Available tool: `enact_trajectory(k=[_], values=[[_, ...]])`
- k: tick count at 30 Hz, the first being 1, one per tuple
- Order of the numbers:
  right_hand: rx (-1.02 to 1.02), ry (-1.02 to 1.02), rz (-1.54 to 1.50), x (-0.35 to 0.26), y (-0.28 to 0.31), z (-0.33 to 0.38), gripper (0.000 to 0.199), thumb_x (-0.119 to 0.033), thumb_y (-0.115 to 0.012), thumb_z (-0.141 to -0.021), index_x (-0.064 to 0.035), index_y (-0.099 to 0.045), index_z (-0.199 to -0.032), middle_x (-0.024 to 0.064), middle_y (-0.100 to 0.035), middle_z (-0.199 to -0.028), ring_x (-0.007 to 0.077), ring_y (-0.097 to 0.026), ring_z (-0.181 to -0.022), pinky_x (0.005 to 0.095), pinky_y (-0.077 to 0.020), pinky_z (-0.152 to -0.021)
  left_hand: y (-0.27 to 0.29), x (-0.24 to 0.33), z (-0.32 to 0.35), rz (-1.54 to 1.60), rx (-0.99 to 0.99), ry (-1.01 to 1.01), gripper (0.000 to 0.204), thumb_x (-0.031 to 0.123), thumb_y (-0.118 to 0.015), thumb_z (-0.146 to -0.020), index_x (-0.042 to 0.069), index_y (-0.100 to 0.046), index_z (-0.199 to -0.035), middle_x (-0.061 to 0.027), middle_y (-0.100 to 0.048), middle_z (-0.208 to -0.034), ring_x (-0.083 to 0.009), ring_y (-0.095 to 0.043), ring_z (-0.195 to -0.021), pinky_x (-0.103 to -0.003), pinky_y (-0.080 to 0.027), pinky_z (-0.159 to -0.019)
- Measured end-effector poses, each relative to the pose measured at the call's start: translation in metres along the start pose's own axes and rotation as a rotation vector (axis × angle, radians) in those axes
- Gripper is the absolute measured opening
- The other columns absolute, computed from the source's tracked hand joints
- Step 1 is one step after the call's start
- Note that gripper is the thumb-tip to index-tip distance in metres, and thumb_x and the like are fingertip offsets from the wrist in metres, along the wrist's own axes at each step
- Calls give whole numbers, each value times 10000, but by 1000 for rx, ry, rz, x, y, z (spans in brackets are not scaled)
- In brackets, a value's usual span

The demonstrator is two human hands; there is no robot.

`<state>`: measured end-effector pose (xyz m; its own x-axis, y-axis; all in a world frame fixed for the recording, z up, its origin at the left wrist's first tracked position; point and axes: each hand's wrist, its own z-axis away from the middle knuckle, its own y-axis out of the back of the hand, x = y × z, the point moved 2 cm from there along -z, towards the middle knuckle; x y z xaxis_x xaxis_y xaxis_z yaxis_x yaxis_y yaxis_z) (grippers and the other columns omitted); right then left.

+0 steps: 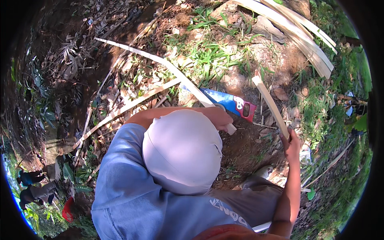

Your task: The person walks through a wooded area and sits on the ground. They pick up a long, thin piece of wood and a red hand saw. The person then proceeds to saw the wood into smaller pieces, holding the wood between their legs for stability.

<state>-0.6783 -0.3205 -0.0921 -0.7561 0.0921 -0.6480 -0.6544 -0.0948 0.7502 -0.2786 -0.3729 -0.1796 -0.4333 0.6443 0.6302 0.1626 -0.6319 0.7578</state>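
Observation:
My left arm reaches across to the right, and my left hand point(219, 119) is closed round the near end of a long pale wooden strip point(178, 74). That strip runs up and left over the ground, its cut end sticking out just past my fingers. Beside this hand lies a handsaw point(229, 101) with a blue blade and a red handle, partly behind the strip. On the right, my right hand point(292, 145) grips the lower end of a shorter wooden strip point(270, 105), which points up and slightly left. A pale rounded cap point(182, 152) hides part of my left forearm.
Several long pale strips point(298, 34) lie bundled at the upper right. Another strip point(132, 105) slants across the leaf litter at left. Grass and dry leaves cover the ground. Two people point(38, 192) and a red object point(68, 210) show at the far left.

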Motion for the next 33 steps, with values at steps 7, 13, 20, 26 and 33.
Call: enact_trajectory(k=[7, 13, 20, 26, 33], values=[[-73, -63, 5, 2, 4, 6, 388, -281, -771, -965, -37, -678, -1251, 106, -581, -727, 187, -491, -658, 378, -421, -626, 17, 3, -17, -110, -144, 6, 379, 447, -742, -920, 81, -723, -1014, -153, -714, -778, -394, -724, -815, -541, -546, -730], [-36, -55, -14, 4, 7, 12, 362, -300, -788, -952, -18, -684, -1155, 74, -511, -695, 161, -460, -656, 351, -409, -621, -15, 21, -23, -286, 42, -47, 402, 464, -748, -914, 67, -687, -943, -108, -692, -714, -357, -722, -734, -498, -548, -646], [-170, -227, -315, -6, -31, 15, 195, -260, -761, -990, -78, -691, -982, -43, -554, -764, 113, -483, -677, 309, -401, -634, 52, 31, -71, -432, 435, 13, 422, 395, -825, -810, 61, -618, -966, -108, -697, -863, -339, -713, -837, -475, -553, -740], [-304, -308, -526, -52, -48, 20, 175, -234, -712, -1022, -65, -693, -1063, -47, -586, -807, 84, -546, -731, 289, -440, -685, 92, 35, -67, -125, 640, 253, 463, 354, -791, -827, 20, -597, -1084, -188, -686, -987, -418, -679, -983, -508, -539, -866], [-360, -247, -490, -53, -52, 22, 171, -213, -697, -1032, -50, -697, -1085, -27, -620, -831, 73, -572, -792, 268, -443, -714, 72, 35, -71, -88, 394, 254, 418, 381, -718, -876, 30, -619, -1081, -201, -728, -914, -424, -723, -923, -534, -564, -827]])
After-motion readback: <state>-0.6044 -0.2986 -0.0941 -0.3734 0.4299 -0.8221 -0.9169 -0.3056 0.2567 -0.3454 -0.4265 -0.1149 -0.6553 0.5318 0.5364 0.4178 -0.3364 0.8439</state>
